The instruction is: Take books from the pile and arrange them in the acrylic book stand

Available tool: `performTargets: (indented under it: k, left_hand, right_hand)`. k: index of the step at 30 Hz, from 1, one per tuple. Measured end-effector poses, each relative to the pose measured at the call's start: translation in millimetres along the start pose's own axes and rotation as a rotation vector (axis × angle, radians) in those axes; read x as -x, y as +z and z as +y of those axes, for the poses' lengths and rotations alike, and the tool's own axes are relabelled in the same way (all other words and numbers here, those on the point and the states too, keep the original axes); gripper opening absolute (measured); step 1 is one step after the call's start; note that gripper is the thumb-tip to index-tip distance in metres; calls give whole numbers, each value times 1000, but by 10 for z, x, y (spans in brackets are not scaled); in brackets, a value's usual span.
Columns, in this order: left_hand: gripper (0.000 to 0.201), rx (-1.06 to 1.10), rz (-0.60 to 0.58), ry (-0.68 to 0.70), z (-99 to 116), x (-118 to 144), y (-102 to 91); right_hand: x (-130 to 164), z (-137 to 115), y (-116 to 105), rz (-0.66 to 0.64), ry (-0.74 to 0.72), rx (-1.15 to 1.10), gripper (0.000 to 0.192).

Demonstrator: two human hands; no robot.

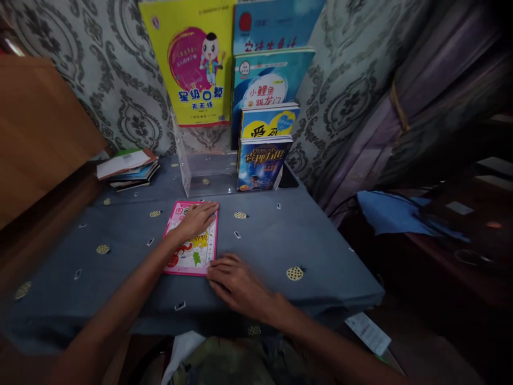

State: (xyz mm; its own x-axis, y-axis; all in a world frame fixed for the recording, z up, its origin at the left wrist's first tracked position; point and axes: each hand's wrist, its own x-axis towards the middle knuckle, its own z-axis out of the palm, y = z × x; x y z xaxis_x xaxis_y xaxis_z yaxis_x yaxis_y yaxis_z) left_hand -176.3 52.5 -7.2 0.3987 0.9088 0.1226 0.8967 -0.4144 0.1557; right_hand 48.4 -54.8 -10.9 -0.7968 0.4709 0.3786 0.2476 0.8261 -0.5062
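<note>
A pink-bordered book [192, 259] with colourful cartoon animals on its cover lies closed and flat on the table, in front of a clear stand. My left hand [196, 220] rests flat across its upper part, fingers stretched toward the top right corner and covering some of the title. At the book's lower right corner, my right hand [239, 282] lies on the cloth with its fingers loosely bent and slightly apart. Its fingertips touch the corner.
The clear acrylic stand [182, 160] holds a yellow workbook [200, 109] and several blue books [264, 160]. A stack of booklets [128, 167] lies at the back left. A grey-blue cloth [280, 235] covers the table. Patterned curtain hangs behind; a dark cluttered surface stands right.
</note>
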Motion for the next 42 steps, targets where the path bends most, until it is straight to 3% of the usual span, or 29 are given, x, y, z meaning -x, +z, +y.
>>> performTargets:
  k: [6, 15, 21, 29, 32, 36, 42]
  left_hand:
    - [43, 236, 151, -13, -96, 135, 102]
    - [36, 572, 306, -151, -169, 108, 122]
    - [33, 388, 384, -242, -236, 135, 133]
    - [33, -74, 228, -511, -203, 284, -98]
    - [33, -106, 176, -581, -179, 325, -201]
    - [30, -77, 182, -570, -201, 358, -284]
    - [30, -7, 155, -576, -384, 416, -344]
  right_hand:
    - [-156, 124, -6, -49, 63, 32, 21]
    - [-753, 768, -29, -58, 277, 191, 48]
    - [-1090, 1059, 47, -6, 398, 283, 53]
    - [-1225, 1036, 29, -15, 511, 331, 60]
    - [-1216, 1052, 42, -15, 503, 352, 59]
    - [-1222, 1056, 64, -23, 508, 401, 58]
    - [-1247, 853, 69, -38, 617, 456, 58]
